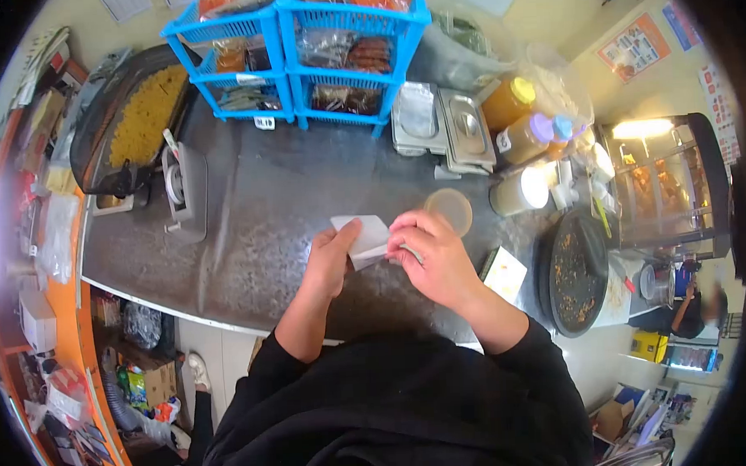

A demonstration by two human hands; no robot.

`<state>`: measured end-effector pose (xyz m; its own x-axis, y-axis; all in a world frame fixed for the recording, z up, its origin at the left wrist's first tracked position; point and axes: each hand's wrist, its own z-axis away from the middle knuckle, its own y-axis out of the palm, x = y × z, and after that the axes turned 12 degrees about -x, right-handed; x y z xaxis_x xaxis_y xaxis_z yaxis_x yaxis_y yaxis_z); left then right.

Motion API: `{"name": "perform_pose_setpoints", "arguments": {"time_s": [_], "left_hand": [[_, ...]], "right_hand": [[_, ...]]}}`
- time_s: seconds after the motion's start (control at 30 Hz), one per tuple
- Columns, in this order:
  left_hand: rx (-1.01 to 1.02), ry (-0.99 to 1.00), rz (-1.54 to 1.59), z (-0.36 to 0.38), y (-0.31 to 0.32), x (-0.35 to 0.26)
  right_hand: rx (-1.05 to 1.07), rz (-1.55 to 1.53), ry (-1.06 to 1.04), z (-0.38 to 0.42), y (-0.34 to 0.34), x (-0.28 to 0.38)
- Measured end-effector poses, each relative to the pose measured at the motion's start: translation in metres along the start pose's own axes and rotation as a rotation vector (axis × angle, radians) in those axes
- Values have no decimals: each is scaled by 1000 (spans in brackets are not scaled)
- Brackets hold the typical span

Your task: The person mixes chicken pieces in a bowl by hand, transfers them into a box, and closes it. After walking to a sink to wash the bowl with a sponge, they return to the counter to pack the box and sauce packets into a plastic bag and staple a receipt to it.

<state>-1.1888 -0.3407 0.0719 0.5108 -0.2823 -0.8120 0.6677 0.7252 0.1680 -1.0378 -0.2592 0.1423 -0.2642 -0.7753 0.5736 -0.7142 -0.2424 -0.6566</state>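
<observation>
A folded piece of white paper [366, 228] is held over the metal worktop [248, 238], in front of my body. My left hand [330, 256] grips its left side, thumb lying on top. On the right, the bent fingers of my right hand [432, 254] pinch the paper's lower right edge. Just beyond my right hand stands a round translucent tub [450, 210]. Close to my right wrist lies a small white box with a yellowish top [504, 275].
Blue racks [287, 66] of bagged food stand at the back. Steel lidded containers [467, 129], sauce bottles [527, 135] and a white tub [517, 192] are back right. A round black pan [575, 274] sits right, a tape dispenser [188, 191] left. Another person's shoe [198, 370] shows below left.
</observation>
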Motion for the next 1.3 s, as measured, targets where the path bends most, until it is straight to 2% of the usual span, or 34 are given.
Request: {"name": "perform_pose_setpoints", "arguments": {"time_s": [0.07,0.1,0.17,0.23,0.27,0.3,0.4,0.43,0.5,0.57,0.6,0.77,0.87,0.97,1.1,1.2,1.27,1.3], "left_hand": [[-19,-44,125,-11,-2,3],[19,6,-29,-25,-6,17],[84,106,-337,-62,-16,63],[83,422,-672,-73,-16,87],[78,582,-838,-76,-14,97],[54,582,-916,-74,-13,100],[-8,527,-1090,-61,0,92],[-102,633,-1076,-53,3,87],[-306,844,-1022,-46,8,80],[-330,940,-986,-52,5,77],[-343,986,-970,-55,2,75],[-372,1057,-753,-58,-22,64],[-398,1044,-618,-58,-42,64],[-399,957,-556,-53,-47,67],[-392,920,-447,-43,-39,48],[-398,997,-359,-41,-36,12],[-403,1177,-282,-42,-30,-22],[-363,1178,-224,-38,-25,-42]], "right_hand": [[60,-208,199,-6,-3,-1],[93,-312,298,-9,-5,-3],[-26,-341,347,-23,-10,-3],[-180,-302,392,-51,-16,0],[-181,-161,134,-69,-26,-9],[-181,-18,-122,-92,-36,-19],[-508,253,-368,-173,-42,-15],[-597,394,-457,-201,-40,-12],[-591,437,-567,-252,-27,-18],[-553,603,-660,-294,-2,-32],[-496,663,-640,-309,8,-36],[-252,854,-544,-349,37,-46],[-281,911,-564,-356,35,-48],[-276,900,-555,-352,22,-39],[-355,705,-550,-344,3,-33],[-297,491,-503,-328,-30,-12],[-240,333,-446,-307,-53,4],[-160,271,-365,-291,-65,16]]}}
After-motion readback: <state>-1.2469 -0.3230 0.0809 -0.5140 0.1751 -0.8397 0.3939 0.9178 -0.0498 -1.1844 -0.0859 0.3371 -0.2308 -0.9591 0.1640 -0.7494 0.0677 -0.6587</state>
